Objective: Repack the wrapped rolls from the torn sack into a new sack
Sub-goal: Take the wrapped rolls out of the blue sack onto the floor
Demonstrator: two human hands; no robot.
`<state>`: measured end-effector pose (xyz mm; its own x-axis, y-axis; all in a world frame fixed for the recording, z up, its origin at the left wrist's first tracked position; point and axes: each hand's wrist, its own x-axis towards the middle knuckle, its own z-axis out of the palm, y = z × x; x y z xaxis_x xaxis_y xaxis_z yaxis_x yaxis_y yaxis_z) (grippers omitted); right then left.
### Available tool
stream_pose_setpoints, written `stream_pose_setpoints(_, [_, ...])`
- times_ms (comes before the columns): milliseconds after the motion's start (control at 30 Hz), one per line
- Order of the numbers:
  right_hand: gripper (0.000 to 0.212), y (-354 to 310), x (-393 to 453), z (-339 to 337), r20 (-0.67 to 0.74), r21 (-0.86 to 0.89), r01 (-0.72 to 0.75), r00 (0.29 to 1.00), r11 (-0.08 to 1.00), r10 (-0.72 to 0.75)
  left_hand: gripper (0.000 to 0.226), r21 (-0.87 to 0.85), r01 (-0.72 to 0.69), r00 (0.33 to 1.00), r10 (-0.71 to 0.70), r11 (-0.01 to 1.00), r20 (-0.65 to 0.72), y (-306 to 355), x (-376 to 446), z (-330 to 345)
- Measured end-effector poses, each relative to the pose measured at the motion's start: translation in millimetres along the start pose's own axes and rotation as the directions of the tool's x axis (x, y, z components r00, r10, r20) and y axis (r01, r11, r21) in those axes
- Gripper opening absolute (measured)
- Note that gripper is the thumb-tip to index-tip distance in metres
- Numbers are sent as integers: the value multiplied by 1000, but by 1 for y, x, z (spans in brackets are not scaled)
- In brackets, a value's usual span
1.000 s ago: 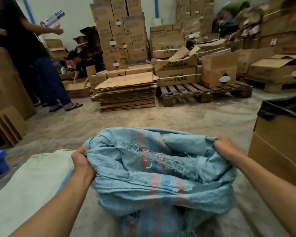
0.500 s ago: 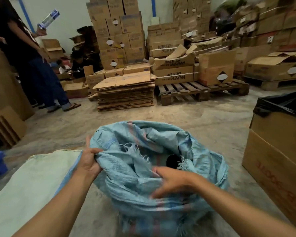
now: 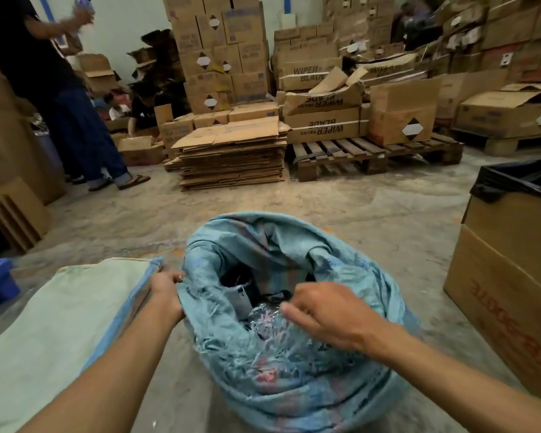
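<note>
Gaping torn sack (image 3: 294,379) — wrapped rolls (image 3: 263,314) inside

Soft, even indoor light fills the room, dim rather than bright, and casts only faint shadows on the concrete floor (image 3: 341,214). The wide-angle lens bends the stacked cartons (image 3: 225,54) outward near the edges. The right hand (image 3: 328,314) and the frayed sack rim (image 3: 263,348) look motion-blurred; far boxes are soft.

torn sack (image 3: 294,370) mouth opened wider, wrapped rolls (image 3: 263,314) exposed
</note>
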<state>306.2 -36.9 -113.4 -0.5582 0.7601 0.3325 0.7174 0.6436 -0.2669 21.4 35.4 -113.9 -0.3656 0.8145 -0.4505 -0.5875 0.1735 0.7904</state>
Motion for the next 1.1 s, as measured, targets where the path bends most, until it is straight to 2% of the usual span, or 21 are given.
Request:
stream_pose_setpoints(33, [43,1,10,-1,-255,-48,-37,967,998,24,36,104,7,1000,-5,995,-22,-1,12,-5])
stream_pose_setpoints(67, [30,1,21,-1,-416,-69,-91,908,993,54,36,266,-14,998,31,964,-58,-3,28,-10])
stream_pose_setpoints(100, [20,1,31,0,-451,-66,-137,887,988,93,34,448,-48,996,78,893,-50,-7,51,-17])
stream_pose_setpoints(133, [15,3,40,2,-388,-77,-166,913,983,124,35,665,-96,984,171,740,-49,-7,52,-18])
stream_pose_setpoints(167, [17,8,48,9,-256,-94,-173,956,980,144,40,842,-124,956,291,525,-40,-7,34,-20])
stream_pose_setpoints(200, [22,14,54,20,-76,-112,-180,982,977,173,48,933,-156,911,413,324,9,-11,9,-17])
stream_pose_setpoints(233, [28,22,57,30,106,-130,-214,968,968,228,54,959,-223,854,509,178,104,-15,-11,-15])
stream_pose_setpoints(267, [35,30,59,38,236,-151,-270,924,951,299,53,948,-315,801,550,52,236,-20,-25,-15])
stream_pose_setpoints(300, [40,40,59,44,300,-192,-327,878,925,373,48,919,-381,781,498,-99,377,-28,-37,-8])
stream_pose_setpoints(333, [45,49,57,48,320,-247,-369,842,896,434,44,894,-392,818,361,-218,447,-33,-33,-9])
stream_pose_setpoints(367, [53,57,53,50,317,-293,-406,813,866,489,47,890,-341,886,213,-304,412,-41,-29,-8])
stream_pose_setpoints(433, [81,74,42,46,302,-349,-470,763,811,572,63,926,-198,969,78,-323,234,-56,-11,-8])
stream_pose_setpoints(533, [109,101,26,32,297,-401,-504,718,765,629,73,973,-92,976,175,-211,130,-73,0,-10])
stream_pose_setpoints(600, [116,122,16,26,304,-421,-512,698,748,649,79,984,-86,976,187,-157,115,-78,4,-5])
stream_pose_setpoints(700, [98,156,0,16,270,-457,-534,678,711,684,87,967,-201,956,182,-156,228,-81,11,7])
stream_pose_setpoints(767, [82,182,-12,9,209,-484,-567,665,666,717,91,948,-267,937,182,-172,297,-81,15,17])
stream_pose_setpoints(867, [69,218,-17,-12,87,-452,-653,646,608,758,94,917,-346,898,214,-199,385,-80,18,44])
stream_pose_setpoints(933, [74,232,-11,-33,42,-408,-684,648,605,760,93,897,-401,865,245,-185,437,-74,14,64])
stream_pose_setpoints(1033, [98,237,6,-51,44,-288,-726,641,624,766,96,886,-452,843,274,-105,462,-61,7,84])
stream_pose_setpoints(1100, [100,235,15,-45,-19,-242,-725,668,645,744,97,882,-467,835,294,-71,465,-55,3,86])
